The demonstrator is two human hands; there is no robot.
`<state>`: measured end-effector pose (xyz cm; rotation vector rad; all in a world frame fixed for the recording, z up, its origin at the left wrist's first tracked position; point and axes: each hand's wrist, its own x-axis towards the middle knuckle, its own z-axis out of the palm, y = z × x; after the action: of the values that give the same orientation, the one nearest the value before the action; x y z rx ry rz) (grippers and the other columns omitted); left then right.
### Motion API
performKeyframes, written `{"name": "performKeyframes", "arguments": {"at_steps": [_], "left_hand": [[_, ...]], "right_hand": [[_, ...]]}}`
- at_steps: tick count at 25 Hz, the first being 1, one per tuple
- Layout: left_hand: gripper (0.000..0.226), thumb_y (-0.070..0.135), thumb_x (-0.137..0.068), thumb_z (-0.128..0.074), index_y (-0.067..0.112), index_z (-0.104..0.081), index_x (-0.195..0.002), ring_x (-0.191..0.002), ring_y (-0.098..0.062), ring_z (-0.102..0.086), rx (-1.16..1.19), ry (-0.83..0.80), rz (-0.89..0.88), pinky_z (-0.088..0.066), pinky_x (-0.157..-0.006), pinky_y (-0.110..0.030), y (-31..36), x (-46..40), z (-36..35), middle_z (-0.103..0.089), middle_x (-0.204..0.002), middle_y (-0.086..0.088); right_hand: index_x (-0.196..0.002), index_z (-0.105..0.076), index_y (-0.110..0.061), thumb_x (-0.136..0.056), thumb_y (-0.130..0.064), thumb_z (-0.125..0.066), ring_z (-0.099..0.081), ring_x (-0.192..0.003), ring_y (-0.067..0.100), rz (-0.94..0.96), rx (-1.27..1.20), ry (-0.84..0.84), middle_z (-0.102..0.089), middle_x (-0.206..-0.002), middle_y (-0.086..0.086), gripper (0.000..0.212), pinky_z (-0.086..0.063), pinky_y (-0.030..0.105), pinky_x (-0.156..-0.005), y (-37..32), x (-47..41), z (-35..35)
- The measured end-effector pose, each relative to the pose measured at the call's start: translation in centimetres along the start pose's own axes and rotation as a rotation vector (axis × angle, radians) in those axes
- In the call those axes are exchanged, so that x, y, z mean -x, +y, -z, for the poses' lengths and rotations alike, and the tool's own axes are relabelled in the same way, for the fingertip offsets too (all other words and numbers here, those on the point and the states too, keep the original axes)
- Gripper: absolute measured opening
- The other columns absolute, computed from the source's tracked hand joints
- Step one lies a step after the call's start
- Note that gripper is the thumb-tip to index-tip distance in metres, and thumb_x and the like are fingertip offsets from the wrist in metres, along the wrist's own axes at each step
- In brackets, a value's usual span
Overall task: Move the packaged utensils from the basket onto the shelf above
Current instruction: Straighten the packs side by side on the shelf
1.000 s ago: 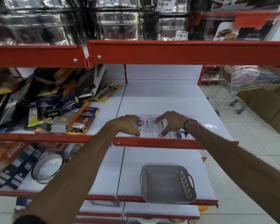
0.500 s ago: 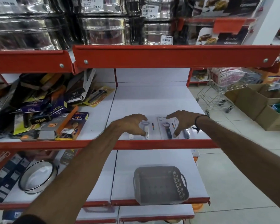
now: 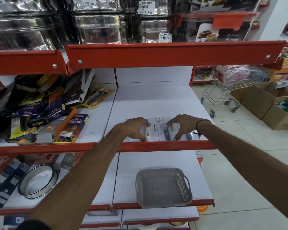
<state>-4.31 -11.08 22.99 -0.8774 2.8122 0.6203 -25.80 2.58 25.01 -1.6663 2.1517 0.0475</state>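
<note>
Packs [image 3: 157, 130] of utensils lie flat on the shelf [image 3: 156, 100] under both hands, left hand [image 3: 134, 129] and right hand [image 3: 181, 126] spread open, fingertips pressing; light, stiff, slippery cards, best pinched by the edges. Basket [image 3: 163, 186] below looks empty.

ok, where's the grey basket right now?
Head view, lower centre: the grey basket sits empty at the front edge of the white shelf one level below both hands, right of the round steel sieve.
</note>
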Motion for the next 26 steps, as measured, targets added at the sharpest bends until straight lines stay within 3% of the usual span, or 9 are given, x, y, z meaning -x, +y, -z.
{"name": "performKeyframes", "arguments": {"at_steps": [15, 21, 26], "left_hand": [[0.080, 0.032, -0.070, -0.088, 0.030, -0.049, -0.140, -0.128, -0.021, -0.052, 0.060, 0.029, 0.039, -0.045, -0.101, -0.034, -0.4, 0.1, -0.5, -0.047, -0.151, 0.004], [0.078, 0.031, -0.071, -0.087, 0.030, -0.050, -0.140, -0.131, -0.023, -0.050, 0.068, 0.035, 0.040, -0.046, -0.104, -0.036, -0.5, 0.2, -0.6, -0.046, -0.152, 0.004], [0.080, 0.032, -0.070, -0.087, 0.029, -0.050, -0.141, -0.131, -0.024, -0.050, 0.032, 0.032, 0.042, -0.046, -0.105, -0.038, -0.3, 0.1, -0.5, -0.046, -0.153, 0.004]], "right_hand": [[-0.139, -0.050, -0.033, -0.063, -0.048, -0.087, -0.041, -0.134, 0.026, 0.002, 0.051, 0.002, -0.044, -0.150, 0.000, 0.086, -0.037, 0.045, -0.112, 0.1, -1.5, -0.4], [-0.144, -0.043, -0.031, -0.066, -0.049, -0.086, -0.036, -0.141, 0.025, 0.016, 0.011, -0.028, -0.039, -0.156, -0.002, 0.090, -0.029, 0.044, -0.116, -0.2, -1.6, -0.3], [-0.138, -0.051, -0.032, -0.066, -0.051, -0.085, -0.039, -0.139, 0.024, 0.005, -0.013, 0.022, -0.042, -0.154, -0.002, 0.081, -0.031, 0.044, -0.115, -0.3, -1.5, -0.7]]}}
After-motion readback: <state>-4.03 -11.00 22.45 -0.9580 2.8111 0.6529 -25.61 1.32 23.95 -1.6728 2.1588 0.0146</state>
